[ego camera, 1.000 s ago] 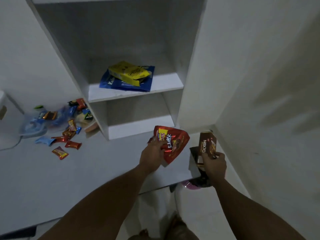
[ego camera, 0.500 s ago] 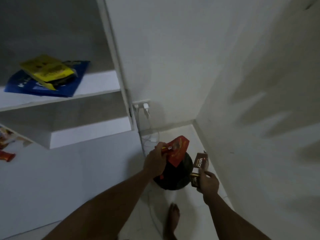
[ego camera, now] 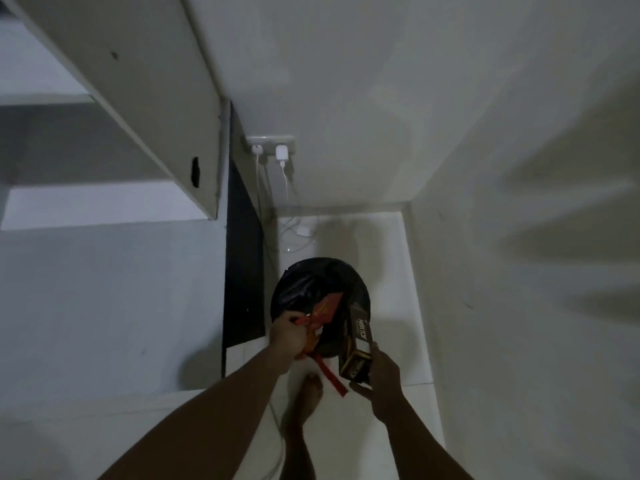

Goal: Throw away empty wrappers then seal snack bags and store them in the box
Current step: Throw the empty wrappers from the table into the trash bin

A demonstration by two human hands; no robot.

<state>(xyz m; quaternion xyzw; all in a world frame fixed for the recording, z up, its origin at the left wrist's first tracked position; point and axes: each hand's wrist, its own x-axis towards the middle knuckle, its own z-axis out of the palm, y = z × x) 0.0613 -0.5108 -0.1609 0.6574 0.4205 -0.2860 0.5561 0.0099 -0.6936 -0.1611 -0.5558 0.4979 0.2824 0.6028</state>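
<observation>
Dim corner, white tiled floor (ego camera: 388, 271) beside the tabletop (ego camera: 104, 289). The red wrapper (ego camera: 325, 311) hangs over the black-lined bin (ego camera: 294, 289), the left hand (ego camera: 287, 334) pinching it. The right hand (ego camera: 382, 372) has its fingers clamped on the brown wrapper (ego camera: 360, 337) at the bin's rim. The red wrapper's trailing strip (ego camera: 332, 375) hangs outside the bin mouth, so letting go here could drop it near the foot (ego camera: 311, 388).

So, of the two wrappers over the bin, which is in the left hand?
The red wrapper, gripped by the left hand; the brown Nextar pack is in the right hand.
</observation>
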